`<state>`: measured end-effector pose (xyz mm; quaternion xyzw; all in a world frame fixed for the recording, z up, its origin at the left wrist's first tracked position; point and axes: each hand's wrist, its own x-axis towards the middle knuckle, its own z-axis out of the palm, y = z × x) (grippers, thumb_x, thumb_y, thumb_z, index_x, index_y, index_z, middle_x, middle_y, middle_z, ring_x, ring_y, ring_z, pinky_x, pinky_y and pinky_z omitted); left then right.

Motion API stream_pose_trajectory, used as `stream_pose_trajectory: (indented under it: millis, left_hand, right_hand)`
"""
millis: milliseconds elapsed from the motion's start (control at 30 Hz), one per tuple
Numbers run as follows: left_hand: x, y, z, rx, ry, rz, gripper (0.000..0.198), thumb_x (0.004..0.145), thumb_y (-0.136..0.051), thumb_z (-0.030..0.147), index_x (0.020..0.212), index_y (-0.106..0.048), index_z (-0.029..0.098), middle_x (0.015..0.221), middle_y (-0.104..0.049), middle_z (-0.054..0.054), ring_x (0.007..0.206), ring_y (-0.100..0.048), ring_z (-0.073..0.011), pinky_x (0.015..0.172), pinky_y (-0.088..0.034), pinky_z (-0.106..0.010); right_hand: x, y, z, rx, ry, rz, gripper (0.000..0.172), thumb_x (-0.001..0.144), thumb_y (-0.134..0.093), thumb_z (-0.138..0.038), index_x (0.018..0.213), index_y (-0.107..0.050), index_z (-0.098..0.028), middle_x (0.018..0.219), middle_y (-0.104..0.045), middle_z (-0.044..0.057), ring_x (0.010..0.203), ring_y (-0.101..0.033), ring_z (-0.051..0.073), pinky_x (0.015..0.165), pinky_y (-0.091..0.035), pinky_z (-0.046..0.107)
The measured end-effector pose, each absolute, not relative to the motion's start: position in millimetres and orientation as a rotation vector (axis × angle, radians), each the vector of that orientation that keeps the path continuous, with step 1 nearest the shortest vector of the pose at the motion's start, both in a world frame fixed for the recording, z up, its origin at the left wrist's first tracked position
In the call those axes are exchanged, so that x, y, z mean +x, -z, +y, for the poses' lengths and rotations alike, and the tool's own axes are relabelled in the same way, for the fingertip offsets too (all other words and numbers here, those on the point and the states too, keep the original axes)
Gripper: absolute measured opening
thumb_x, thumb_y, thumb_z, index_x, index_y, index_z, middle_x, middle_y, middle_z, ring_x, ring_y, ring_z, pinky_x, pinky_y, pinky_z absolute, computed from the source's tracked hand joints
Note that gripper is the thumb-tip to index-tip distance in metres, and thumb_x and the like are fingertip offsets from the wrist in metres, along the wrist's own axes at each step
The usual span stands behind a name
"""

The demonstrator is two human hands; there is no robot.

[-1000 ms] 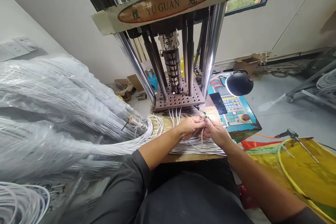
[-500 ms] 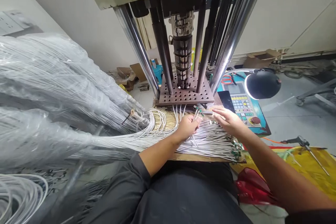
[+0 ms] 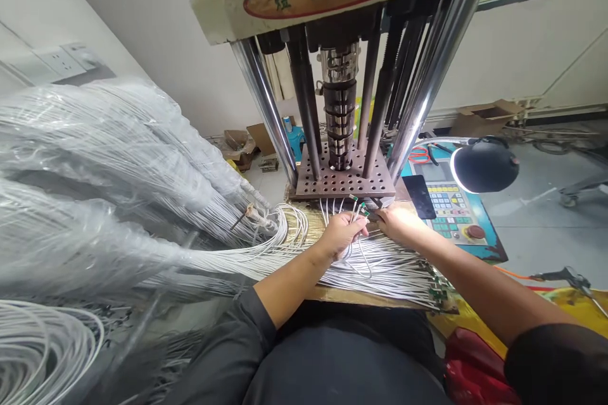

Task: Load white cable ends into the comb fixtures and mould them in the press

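My left hand pinches several white cables whose small green circuit-board ends stick up past the fingers. My right hand lies just right of it, fingers curled down at a dark metal piece below the press's perforated plate. What those fingers grip is hidden. Under both hands, a wide layer of white cables covers the worktop, with green board ends at its right side. A few more cables run under the plate.
The press stands directly ahead between chrome columns. A lit lamp, a phone-like black slab and a control panel are on the right. Plastic-wrapped cable bundles fill the left side. A red bag hangs lower right.
My right hand has gone from raised, outstretched fingers to curled fingers at the dark metal piece below the plate. My left hand keeps its cables. The view has tilted up slightly.
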<state>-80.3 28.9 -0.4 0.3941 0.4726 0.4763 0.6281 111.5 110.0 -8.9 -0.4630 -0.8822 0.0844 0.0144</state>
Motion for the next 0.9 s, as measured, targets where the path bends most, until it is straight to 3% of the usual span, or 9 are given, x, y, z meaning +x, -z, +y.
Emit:
stream_pose_trajectory:
  millis: [167, 233, 333, 467, 600, 733, 900]
  left_hand:
    - [-74, -2, 28, 1.05, -1.036, 1.079, 0.027, 0.078, -0.076, 0.038, 0.086, -0.07, 0.013, 0.058, -0.056, 0.003, 0.049, -0.038, -0.0064, 0.05, -0.027, -0.021]
    - [-72, -2, 26, 1.191, -1.023, 1.094, 0.028, 0.078, -0.077, 0.04, 0.082, -0.072, 0.012, 0.06, -0.054, 0.003, 0.053, -0.041, -0.0077, 0.055, -0.031, -0.022]
    - [-72, -4, 20, 1.464, -0.947, 1.128, 0.032, 0.083, -0.073, 0.043, 0.075, -0.071, 0.012, 0.062, -0.051, 0.003, 0.06, -0.042, -0.0098, 0.059, -0.032, -0.024]
    - [-72, -5, 14, 1.797, -0.743, 1.053, 0.035, 0.092, -0.061, 0.039, 0.066, -0.06, 0.015, 0.063, -0.046, 0.003, 0.063, -0.042, -0.0111, 0.061, -0.031, -0.025]
    - [-63, 3, 10, 1.958, -0.633, 0.977, 0.029, 0.095, -0.058, 0.034, 0.072, -0.061, 0.016, 0.069, -0.053, 0.002, 0.067, -0.047, -0.0122, 0.064, -0.034, -0.025]
    - [-53, 11, 4, 2.062, -0.578, 0.948, 0.025, 0.097, -0.056, 0.033, 0.085, -0.07, 0.017, 0.076, -0.063, -0.001, 0.071, -0.055, -0.0139, 0.068, -0.04, -0.025]
    - [-49, 19, -2, 2.172, -0.641, 0.934, 0.022, 0.096, -0.056, 0.028, 0.097, -0.075, 0.017, 0.087, -0.072, -0.005, 0.078, -0.063, -0.0157, 0.074, -0.047, -0.025]
  right_hand:
    - [111, -21, 88, -1.484, -0.43, -2.766, 0.031, 0.081, -0.06, -0.03, 0.107, -0.071, -0.019, 0.081, -0.072, 0.011, 0.071, -0.065, 0.025, 0.063, -0.044, 0.031]
    - [116, -32, 81, -1.476, -0.55, -2.732, 0.022, 0.084, -0.055, -0.03, 0.093, -0.072, -0.019, 0.077, -0.071, 0.01, 0.069, -0.063, 0.022, 0.062, -0.042, 0.031]
    - [136, -37, 65, -1.461, -0.722, -2.642, 0.027, 0.089, -0.047, -0.029, 0.079, -0.07, -0.02, 0.076, -0.072, 0.006, 0.069, -0.063, 0.02, 0.062, -0.043, 0.03]
    - [172, -19, 27, -1.396, -0.909, -2.28, 0.034, 0.092, -0.05, -0.04, 0.099, -0.078, -0.022, 0.098, -0.078, 0.004, 0.09, -0.072, 0.025, 0.076, -0.055, 0.031]
    - [187, 7, -12, -1.368, -1.002, -1.875, 0.042, 0.09, -0.057, -0.045, 0.121, -0.076, -0.023, 0.119, -0.076, 0.003, 0.113, -0.07, 0.031, 0.097, -0.057, 0.041]
    - [184, 21, -26, -1.449, -0.991, -1.646, 0.046, 0.088, -0.064, -0.042, 0.126, -0.075, -0.02, 0.121, -0.074, 0.007, 0.112, -0.071, 0.034, 0.105, -0.054, 0.048]
    - [182, 27, -30, -1.454, -0.917, -1.594, 0.044, 0.087, -0.065, -0.039, 0.126, -0.075, -0.02, 0.122, -0.074, 0.006, 0.114, -0.07, 0.032, 0.108, -0.053, 0.046]
